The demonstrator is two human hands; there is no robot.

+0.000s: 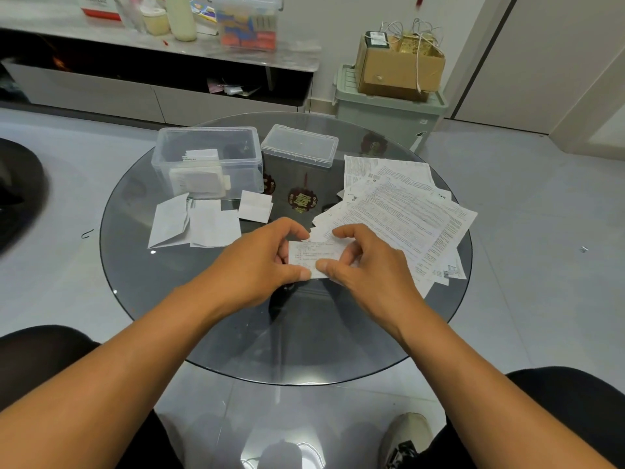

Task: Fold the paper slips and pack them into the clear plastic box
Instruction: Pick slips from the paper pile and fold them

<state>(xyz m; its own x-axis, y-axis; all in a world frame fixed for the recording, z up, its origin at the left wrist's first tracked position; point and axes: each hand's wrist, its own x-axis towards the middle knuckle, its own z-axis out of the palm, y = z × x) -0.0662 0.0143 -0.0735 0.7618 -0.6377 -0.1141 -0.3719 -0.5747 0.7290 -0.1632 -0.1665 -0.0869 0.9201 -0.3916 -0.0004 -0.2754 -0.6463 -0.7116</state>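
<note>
Your knees sit at the bottom corners, and a shoe [407,434] shows through the round glass table [209,340] by your right leg. Above the table's middle, both hands hold one small printed slip [311,253]. Your left hand [267,262] pinches its left edge between thumb and curled fingers, and your right hand [365,262] pinches its right edge and lower corner the same way.

The clear plastic box [208,162] stands open at the table's far left, with folded slips [198,179] already inside it. Its lid [299,145] lies just to the right of it. In front of the box, three folded papers [203,221] lie flat on the glass. On the right side of the table a loose pile of printed sheets [399,211] fans out, and its near edge passes under your right hand.

Beyond the table, a cardboard box [399,66] sits on a green bin [385,106].
</note>
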